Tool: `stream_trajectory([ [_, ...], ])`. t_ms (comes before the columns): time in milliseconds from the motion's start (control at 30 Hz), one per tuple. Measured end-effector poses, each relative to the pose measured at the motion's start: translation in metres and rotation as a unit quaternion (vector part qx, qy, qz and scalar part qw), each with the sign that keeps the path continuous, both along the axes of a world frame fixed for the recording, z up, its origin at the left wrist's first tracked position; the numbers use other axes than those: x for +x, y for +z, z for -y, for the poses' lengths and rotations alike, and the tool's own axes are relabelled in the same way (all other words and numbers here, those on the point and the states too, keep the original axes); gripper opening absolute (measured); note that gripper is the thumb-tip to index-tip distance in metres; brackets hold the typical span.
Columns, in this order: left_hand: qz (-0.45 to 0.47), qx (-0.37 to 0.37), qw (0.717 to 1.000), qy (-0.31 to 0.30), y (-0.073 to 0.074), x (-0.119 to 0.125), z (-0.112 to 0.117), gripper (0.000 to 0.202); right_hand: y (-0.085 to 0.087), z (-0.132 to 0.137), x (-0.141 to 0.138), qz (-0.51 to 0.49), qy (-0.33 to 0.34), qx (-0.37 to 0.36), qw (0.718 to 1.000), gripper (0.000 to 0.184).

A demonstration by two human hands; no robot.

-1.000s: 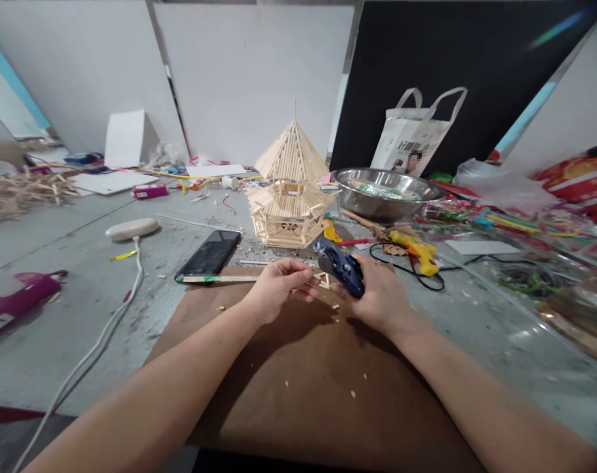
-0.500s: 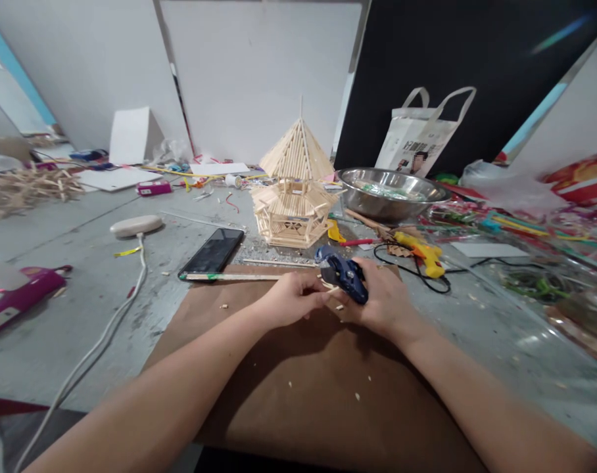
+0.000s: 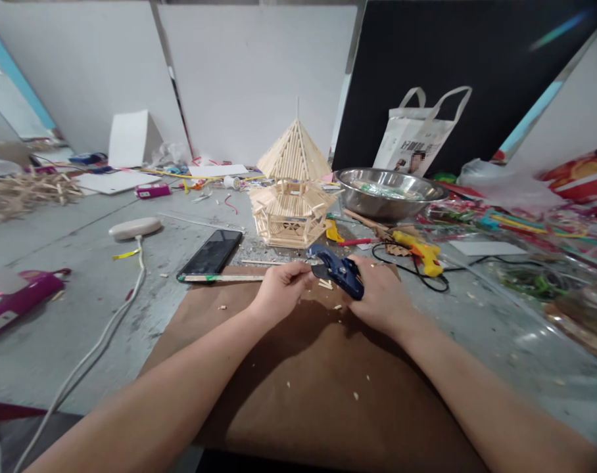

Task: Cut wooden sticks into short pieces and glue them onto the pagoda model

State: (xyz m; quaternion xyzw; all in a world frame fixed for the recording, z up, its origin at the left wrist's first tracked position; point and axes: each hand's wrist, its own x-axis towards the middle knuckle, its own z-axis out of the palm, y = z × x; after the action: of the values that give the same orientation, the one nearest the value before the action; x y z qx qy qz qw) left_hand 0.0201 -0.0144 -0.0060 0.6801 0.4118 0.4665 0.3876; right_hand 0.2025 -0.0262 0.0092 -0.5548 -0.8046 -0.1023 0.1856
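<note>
My right hand (image 3: 384, 289) is wrapped round the handles of a dark blue hand cutter (image 3: 340, 270), whose jaws point left. Close against those jaws, my left hand (image 3: 283, 288) pinches with thumb and fingers. Whatever lies in that pinch is too small and covered to name. Short pale stick pieces (image 3: 325, 284) lie on the brown board (image 3: 298, 394) beneath the cutter. A pale strip with green marks (image 3: 229, 278) runs from the phone's near edge to my left hand. Just beyond the hands stands a pavilion model of wooden sticks (image 3: 293, 190), with a pointed roof.
A black phone (image 3: 212, 253) lies left of the model. At right are a yellow glue gun (image 3: 419, 253) with a black cord and a steel bowl (image 3: 390, 197). A white charger (image 3: 135, 228) and a purple power strip (image 3: 25, 299) sit at left.
My left hand has shifted slightly left, and the cutter's jaws have swung left to its fingertips. The small stick pieces under the cutter are now in plainer view.
</note>
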Motion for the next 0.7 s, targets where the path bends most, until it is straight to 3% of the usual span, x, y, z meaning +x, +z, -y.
stream_trajectory([
  [333,-0.018,0.060,0.998,0.015,-0.0065,-0.0015,0.0004,0.013,-0.0002,0.0080,-0.0048,0.025,0.002,0.006,1.000,0.044],
  [700,-0.099,0.105,0.989,0.020,-0.0003,-0.0030,0.0029,0.013,-0.0005,0.0084,-0.0051,0.035,-0.018,-0.017,0.999,0.043],
])
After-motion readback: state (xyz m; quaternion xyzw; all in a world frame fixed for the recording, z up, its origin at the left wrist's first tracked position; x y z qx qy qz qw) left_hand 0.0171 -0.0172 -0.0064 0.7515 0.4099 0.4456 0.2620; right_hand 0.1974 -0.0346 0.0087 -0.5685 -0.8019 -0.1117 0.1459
